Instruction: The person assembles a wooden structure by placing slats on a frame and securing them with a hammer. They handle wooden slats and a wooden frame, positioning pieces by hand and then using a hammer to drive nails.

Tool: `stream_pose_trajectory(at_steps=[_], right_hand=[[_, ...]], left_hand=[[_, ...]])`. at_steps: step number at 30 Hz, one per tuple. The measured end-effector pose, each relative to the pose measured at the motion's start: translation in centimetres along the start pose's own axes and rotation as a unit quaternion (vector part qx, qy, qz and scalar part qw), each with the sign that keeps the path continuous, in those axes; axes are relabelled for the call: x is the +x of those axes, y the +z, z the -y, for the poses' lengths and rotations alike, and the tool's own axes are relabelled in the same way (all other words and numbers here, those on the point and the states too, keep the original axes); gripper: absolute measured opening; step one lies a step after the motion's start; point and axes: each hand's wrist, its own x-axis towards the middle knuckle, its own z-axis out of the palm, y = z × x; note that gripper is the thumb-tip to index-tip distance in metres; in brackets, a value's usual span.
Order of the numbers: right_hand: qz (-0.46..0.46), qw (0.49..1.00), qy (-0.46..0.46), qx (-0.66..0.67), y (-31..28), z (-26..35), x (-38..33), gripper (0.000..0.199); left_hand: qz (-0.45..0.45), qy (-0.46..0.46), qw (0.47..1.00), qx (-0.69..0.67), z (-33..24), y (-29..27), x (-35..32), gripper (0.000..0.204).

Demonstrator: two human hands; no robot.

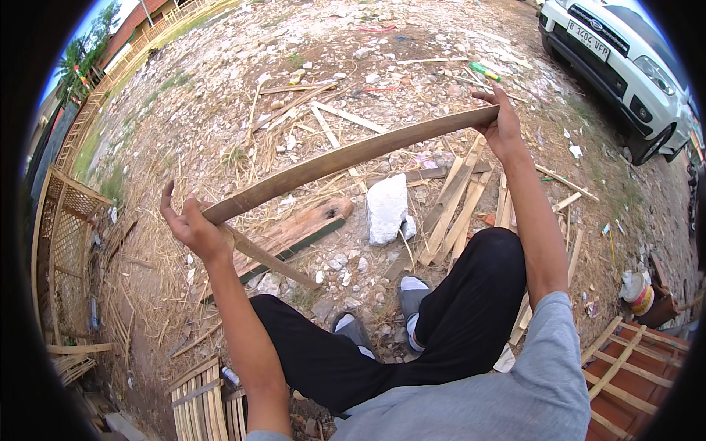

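Observation:
A long, flat brown strip, apparently bamboo (353, 154), spans the space before me, tilted up toward the right. One end rests in the grip of my left hand (198, 229), thumb and fingers bent around it. The far right end is pinched in my right hand (504, 131), with a finger or two raised off it. A narrower wooden strip (276, 263) slants down from beneath my left hand toward the ground; whether that hand also holds it I cannot tell. Below lie a thick weathered wooden block (298, 231) and a white rock (387, 209).
Split bamboo pieces (452, 213) are scattered near my feet. To the left stands a woven bamboo panel (70, 257); slatted bamboo (198, 403) lies lower left. A bamboo lattice (632, 375) is at lower right. A white car (625, 66) is parked at upper right, beyond a green-handled tool (485, 71).

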Motion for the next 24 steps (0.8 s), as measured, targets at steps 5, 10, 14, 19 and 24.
stream_pose_trajectory(at_steps=[5,10,14,19,24], right_hand=[[0.036,0.998,0.001,-0.056,0.5,0.4,-0.6,0.051],[0.020,0.998,-0.008,-0.066,0.3,0.3,-0.6,0.043],[0.023,0.999,0.002,-0.045,0.5,-0.6,0.4,0.040],[0.010,1.000,0.010,-0.007,0.7,-1.0,0.5,0.038],[0.017,1.000,0.009,0.000,0.1,-1.4,0.9,0.038]], left_hand=[[0.004,0.001,1.000,0.019,0.1,-0.7,0.6,0.041],[0.024,0.005,1.000,-0.003,0.7,-0.7,0.8,0.040],[0.013,-0.006,1.000,-0.002,0.2,-1.0,0.8,0.040],[0.020,-0.009,1.000,0.005,0.2,-1.3,0.8,0.040],[0.027,-0.025,0.999,0.035,0.0,-1.2,0.4,0.041]])
